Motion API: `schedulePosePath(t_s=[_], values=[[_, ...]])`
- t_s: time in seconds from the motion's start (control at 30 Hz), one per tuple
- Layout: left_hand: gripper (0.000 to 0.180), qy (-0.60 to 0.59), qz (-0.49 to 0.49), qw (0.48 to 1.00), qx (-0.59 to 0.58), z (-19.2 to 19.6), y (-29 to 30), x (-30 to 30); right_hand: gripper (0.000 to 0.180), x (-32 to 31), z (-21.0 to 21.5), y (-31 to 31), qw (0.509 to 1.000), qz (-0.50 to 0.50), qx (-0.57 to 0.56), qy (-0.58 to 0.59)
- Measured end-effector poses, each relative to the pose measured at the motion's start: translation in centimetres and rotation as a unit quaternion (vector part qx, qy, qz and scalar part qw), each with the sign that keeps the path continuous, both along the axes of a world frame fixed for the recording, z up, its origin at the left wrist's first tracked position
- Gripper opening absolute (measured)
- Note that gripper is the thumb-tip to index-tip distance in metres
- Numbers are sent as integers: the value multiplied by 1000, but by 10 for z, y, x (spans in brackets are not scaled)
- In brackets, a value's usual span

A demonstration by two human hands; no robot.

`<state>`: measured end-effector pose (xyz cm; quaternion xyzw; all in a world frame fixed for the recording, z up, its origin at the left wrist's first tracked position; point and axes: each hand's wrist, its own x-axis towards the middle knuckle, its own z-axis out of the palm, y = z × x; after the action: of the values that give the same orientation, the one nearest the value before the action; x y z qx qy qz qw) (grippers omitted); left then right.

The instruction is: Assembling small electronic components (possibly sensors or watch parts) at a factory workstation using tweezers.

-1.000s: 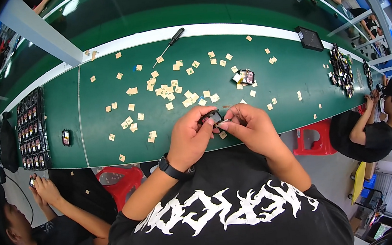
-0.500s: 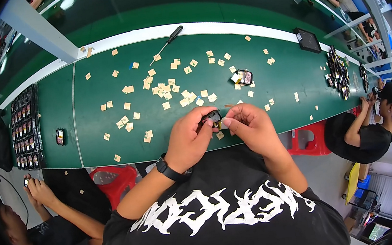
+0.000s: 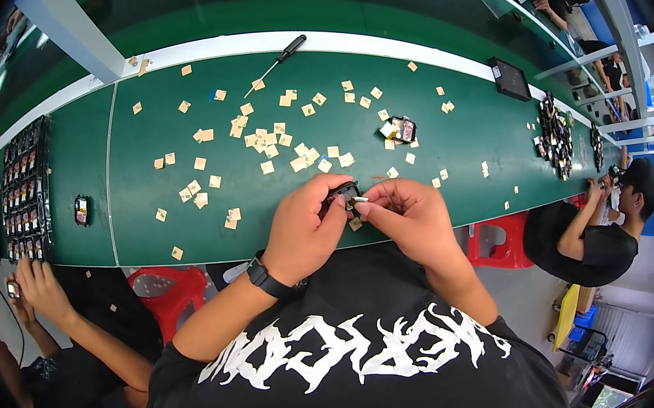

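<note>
My left hand (image 3: 304, 229) is closed around a small black device casing (image 3: 352, 188) with electronic parts inside, held just above the near edge of the green table. Against the casing's right side, my right hand (image 3: 412, 215) pinches a small whitish piece (image 3: 360, 199), whose exact kind is too small to make out. Fingers cover much of the casing. Beyond my hands, a similar open casing (image 3: 407, 129) lies on the table with a white flap at its left. Many small beige paper squares (image 3: 266, 167) are scattered around.
A black screwdriver (image 3: 291, 48) lies by the far ledge. At left are a single device (image 3: 82, 210) and a tray of devices (image 3: 47, 173). A black bin (image 3: 512, 81) and a pile of black parts (image 3: 555, 140) are at right. Co-workers sit on both sides.
The view has shifted slightly. The whitish piece now shows more plainly between my right fingertips. The co-worker at left has raised one hand to the device tray's near edge.
</note>
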<state>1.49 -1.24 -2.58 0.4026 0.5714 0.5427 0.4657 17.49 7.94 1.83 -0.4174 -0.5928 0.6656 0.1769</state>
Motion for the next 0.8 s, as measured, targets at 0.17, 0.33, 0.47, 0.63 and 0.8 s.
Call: schedulePosePath(t_s=[0.17,0.33,0.47,0.63,0.8], values=[[28,41,0,999,28,0,-1,-2,9,-8,2,-6,982,28,159,-94],[32,57,7,996,64,-5,-1,-1,11,-8,-6,-7,970,16,232,-74],[35,66,1,995,68,-8,-1,0,13,-6,-9,-7,957,32,271,-98],[37,93,6,992,85,-9,-3,0,13,-12,-2,-14,920,51,368,-124],[36,73,-4,994,81,-6,-3,-1,15,-8,-13,-9,990,-8,122,-70]])
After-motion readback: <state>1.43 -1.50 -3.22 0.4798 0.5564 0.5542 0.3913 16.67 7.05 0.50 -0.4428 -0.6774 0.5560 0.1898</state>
